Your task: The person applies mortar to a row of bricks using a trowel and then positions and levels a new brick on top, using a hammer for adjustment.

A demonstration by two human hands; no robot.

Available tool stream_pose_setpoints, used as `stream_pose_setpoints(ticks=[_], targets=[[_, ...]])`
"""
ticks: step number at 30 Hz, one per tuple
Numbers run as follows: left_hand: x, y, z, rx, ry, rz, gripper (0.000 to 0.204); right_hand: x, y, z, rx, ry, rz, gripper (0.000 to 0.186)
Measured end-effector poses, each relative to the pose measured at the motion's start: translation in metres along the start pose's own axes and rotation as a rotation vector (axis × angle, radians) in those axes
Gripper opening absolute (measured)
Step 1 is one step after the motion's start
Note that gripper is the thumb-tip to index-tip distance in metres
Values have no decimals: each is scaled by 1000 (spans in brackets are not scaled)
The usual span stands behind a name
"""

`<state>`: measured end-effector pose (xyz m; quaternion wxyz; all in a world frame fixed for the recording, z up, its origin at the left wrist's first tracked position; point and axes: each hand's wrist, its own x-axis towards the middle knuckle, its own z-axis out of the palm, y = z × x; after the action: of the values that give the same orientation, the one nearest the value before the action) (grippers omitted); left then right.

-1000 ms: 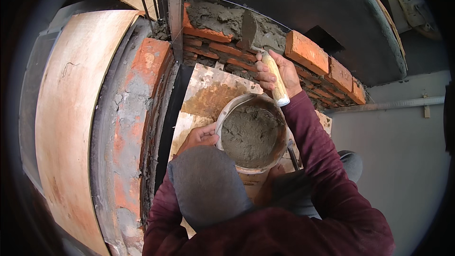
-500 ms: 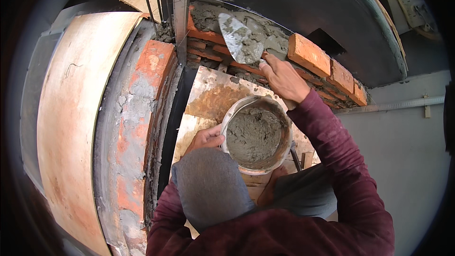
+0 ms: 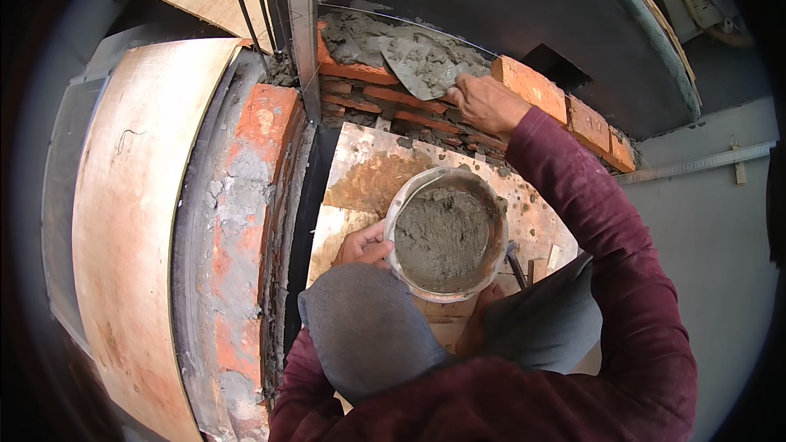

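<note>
The right arm [image 3: 610, 221] is extended forward, bent at the elbow, its maroon sleeve [image 3: 561, 155] drawn to the wrist. The right hand [image 3: 489, 104] is turned back upward, its fingers curled in a firm grip. The left hand [image 3: 363, 247] is kept lower, fingers bent; its wrist, seemingly flexed, is mostly hidden by a knee [image 3: 364, 315].

At upper centre we see the trowel [image 3: 419, 68], handle hidden by the right grip [image 3: 490, 104]; at upper left, cropped rebar [image 3: 260, 2].
</note>
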<state>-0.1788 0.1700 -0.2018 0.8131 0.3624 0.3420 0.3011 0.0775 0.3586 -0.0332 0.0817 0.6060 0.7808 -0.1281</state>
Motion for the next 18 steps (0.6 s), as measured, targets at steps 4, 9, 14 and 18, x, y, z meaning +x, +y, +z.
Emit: stream_pose_setpoints(ticks=[4,9,14,18], targets=[[11,-4,-1,-15,1,26,52,-68,46,-14,104,34,75,42],[35,-11,-8,42,177,144,41,-189,55,-31,-12,11,-180,40],[48,24,3,179,87,118,40,-200,44,27,-467,-264,-98,22],[57,32,15,271,17,126,48,-159,30,94,-658,-190,-242,26]])
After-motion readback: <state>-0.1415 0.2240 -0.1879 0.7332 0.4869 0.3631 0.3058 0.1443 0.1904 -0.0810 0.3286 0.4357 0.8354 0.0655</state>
